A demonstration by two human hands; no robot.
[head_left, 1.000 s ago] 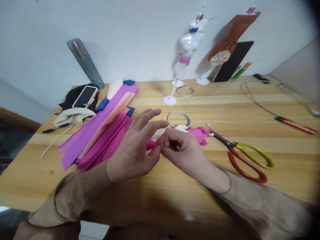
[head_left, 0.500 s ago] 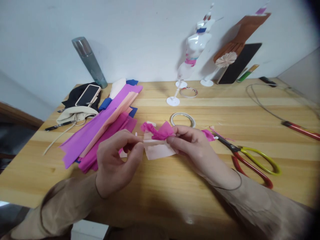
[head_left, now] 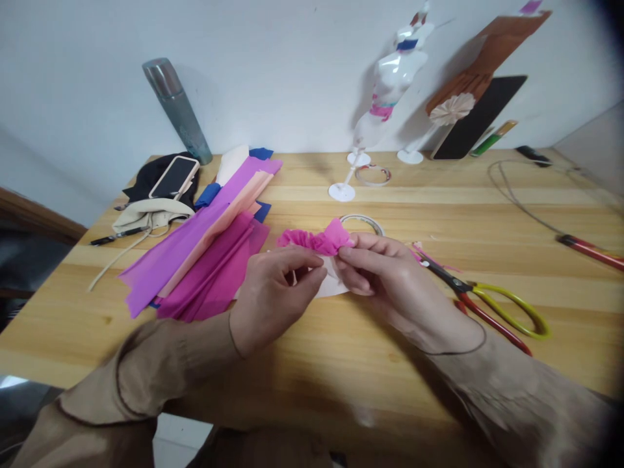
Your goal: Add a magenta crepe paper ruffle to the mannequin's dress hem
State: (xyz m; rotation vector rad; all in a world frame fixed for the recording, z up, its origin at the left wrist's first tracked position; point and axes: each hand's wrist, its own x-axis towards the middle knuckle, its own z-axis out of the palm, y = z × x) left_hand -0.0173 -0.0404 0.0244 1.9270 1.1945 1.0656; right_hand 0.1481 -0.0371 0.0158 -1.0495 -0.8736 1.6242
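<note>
Between my hands is a gathered, ruffled strip of bright pink crepe paper (head_left: 312, 240). My right hand (head_left: 397, 279) pinches its right end between thumb and fingers. A pale pinkish piece of paper (head_left: 332, 286) lies just below the ruffle, partly covered by my hands. My left hand (head_left: 277, 292) is closed in a pinch beside the pale paper, under the ruffle; what lies between its fingertips is too small to make out. Behind the ruffle a roll of tape (head_left: 363, 221) lies flat, partly hidden by my right hand.
Scissors (head_left: 468, 286) with red and yellow handles lie to the right. Folded crepe paper (head_left: 195, 240) in purple, peach and magenta covers the left side, near a phone (head_left: 174, 177) and a bottle (head_left: 178, 110). Small white mannequins (head_left: 385, 97) stand along the wall.
My left hand has moved right, from the left edge of the pale paper to close beside my right hand. The pink ruffle now sits higher and covers more of the pale paper.
</note>
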